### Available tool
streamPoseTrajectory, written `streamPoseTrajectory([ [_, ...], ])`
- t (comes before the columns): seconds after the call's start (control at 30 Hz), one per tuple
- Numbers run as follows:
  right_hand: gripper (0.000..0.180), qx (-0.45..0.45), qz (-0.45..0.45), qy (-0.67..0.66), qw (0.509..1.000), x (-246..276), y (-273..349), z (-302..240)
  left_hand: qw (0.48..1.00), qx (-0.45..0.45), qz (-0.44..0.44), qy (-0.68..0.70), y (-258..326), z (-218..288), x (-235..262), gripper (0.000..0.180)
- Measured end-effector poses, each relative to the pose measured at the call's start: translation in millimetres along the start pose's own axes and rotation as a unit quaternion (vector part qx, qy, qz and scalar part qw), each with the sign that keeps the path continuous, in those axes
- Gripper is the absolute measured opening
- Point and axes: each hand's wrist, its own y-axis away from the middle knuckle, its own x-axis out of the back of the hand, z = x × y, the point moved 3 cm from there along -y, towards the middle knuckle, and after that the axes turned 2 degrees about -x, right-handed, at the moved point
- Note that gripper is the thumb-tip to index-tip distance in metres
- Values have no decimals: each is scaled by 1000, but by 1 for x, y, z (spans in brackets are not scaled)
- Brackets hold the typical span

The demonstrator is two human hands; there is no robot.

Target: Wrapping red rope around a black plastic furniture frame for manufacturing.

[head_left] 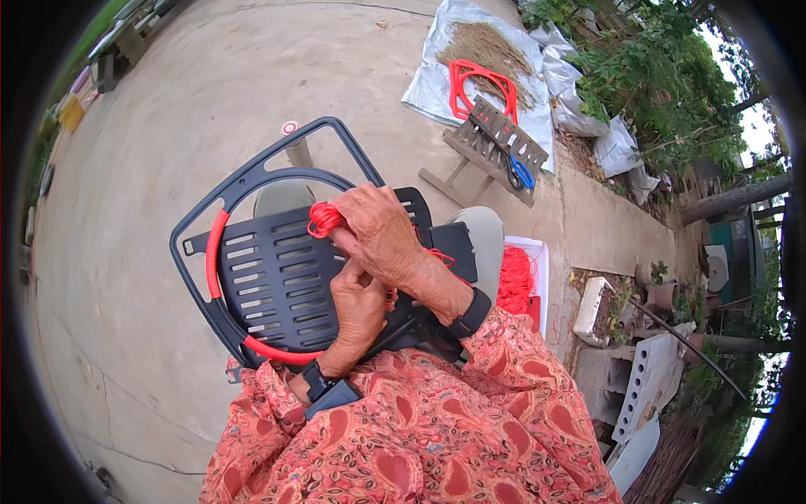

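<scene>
A black plastic frame (191, 202) with a round inner ring lies across my lap. Tight red winding (217, 252) covers parts of that ring at its left and near side. Behind the ring is a dark slotted panel (281, 277). My right hand (382, 231) grips a small looped bundle of red cord (324, 218) over the frame. Just below it, my left hand (359, 307) is closed in a pinch at the frame's near right part. What its fingertips hold is hidden. A bit of red cord shows beside the right hand.
A small slatted wooden bench (495, 147) at the far right carries blue-handled scissors (519, 174). Past it a red plastic frame (456, 88) lies on a white sheet (424, 84) with dry plant matter. Beside my right knee stands a white box (541, 252) of tangled red cord (514, 277).
</scene>
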Motion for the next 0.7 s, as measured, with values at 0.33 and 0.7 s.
streamPoseTrajectory([
  [0.33, 28, -69, 67, -58, 994, 2, 0, 6, 996, 13, -16, -85, 4, 12, -5, 5],
  [0.7, 31, -225, 81, -613, 753, 58, -4, -8, 985, 106, -36, -131, 10, 9, -9, 8],
])
